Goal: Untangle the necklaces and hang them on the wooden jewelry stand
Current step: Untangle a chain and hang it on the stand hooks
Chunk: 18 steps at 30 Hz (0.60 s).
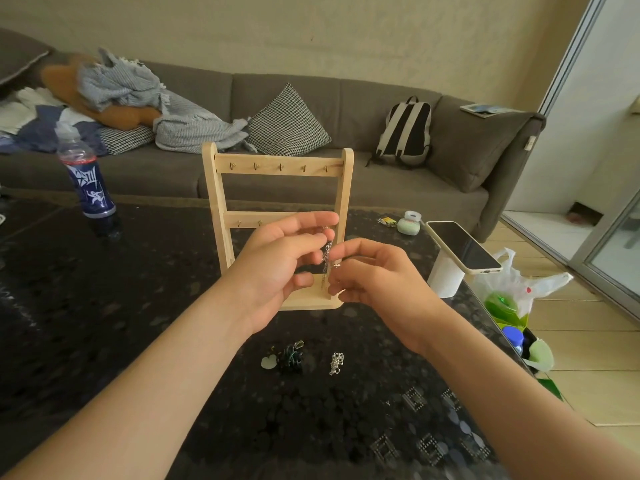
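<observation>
Stretching across the back of the room: a grey sofa [346,109], carrying a heap of blankets and clothes [138,98] at its left end, a houndstooth cushion [288,121] near the middle and a black-and-white backpack [404,131] to the right.

Filling the foreground: a dark speckled counter [104,323], bearing everything below.

Standing upright at the counter's centre: the wooden jewelry stand [277,188], its top bar showing a row of small hooks with nothing hanging on them, its lower bar partly hidden behind the fingers.

Standing at the far left of the counter: a blue-labelled bottle [86,178].

Lying face up on a white box at the counter's right edge: a phone [462,245]. Sitting just beyond it: a small pale green case [408,226].

Reaching in from below, raised in front of the stand: the left hand [280,268] and the right hand [374,275], close together, both pinching a silver necklace [327,252] between thumb and fingertips; the chain dangling in a short bunched length between them, just before the stand's base.

Resting on the counter near the wrists: a dark green tangled necklace with a pale heart pendant [285,358], and just to its right, apart from it, a small silver chain bundle [336,362].
</observation>
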{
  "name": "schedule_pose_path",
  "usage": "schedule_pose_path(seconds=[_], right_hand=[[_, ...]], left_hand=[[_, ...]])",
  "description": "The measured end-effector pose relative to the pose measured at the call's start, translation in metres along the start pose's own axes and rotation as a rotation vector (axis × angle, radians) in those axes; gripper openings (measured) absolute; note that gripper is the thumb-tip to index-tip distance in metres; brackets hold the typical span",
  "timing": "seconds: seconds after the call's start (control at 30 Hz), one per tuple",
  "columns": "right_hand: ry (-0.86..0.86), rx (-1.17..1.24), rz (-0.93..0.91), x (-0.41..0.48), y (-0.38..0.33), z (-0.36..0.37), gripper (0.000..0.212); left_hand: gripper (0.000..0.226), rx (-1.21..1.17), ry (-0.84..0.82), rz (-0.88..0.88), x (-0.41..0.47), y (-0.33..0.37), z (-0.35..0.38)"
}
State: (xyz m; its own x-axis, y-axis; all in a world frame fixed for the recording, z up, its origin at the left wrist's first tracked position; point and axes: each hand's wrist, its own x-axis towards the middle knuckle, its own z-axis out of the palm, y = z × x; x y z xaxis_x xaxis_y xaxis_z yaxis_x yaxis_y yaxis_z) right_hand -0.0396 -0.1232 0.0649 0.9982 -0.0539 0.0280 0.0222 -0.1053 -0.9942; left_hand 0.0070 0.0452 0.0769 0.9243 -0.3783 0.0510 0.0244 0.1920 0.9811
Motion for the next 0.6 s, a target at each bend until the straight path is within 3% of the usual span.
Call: schedule_pose_path(seconds=[0.07, 0.3, 0.47, 0.6], right_hand=[[0.016, -0.002, 0.0, -0.0002, -0.0002, 0.0008, 0.009], [0.088, -0.065, -0.061, -0.0019, 0.0001, -0.0002, 0.019], [0.189, -0.211, -0.104, -0.0001, 0.0014, -0.0005, 0.021], [0.215, -0.23, -0.115, 0.0017, 0.0007, 0.0007, 0.023]], left_hand=[[0.031, 0.017, -0.01, 0.004, -0.0005, 0.0, 0.0005], [0.027, 0.191, 0.002, 0.061, -0.0022, -0.0013, 0.0036], [0.032, 0.342, 0.142, 0.178, -0.002, -0.0041, 0.0046], [0.029, 0.367, 0.22, 0.146, -0.0009, -0.0057, 0.0037]])
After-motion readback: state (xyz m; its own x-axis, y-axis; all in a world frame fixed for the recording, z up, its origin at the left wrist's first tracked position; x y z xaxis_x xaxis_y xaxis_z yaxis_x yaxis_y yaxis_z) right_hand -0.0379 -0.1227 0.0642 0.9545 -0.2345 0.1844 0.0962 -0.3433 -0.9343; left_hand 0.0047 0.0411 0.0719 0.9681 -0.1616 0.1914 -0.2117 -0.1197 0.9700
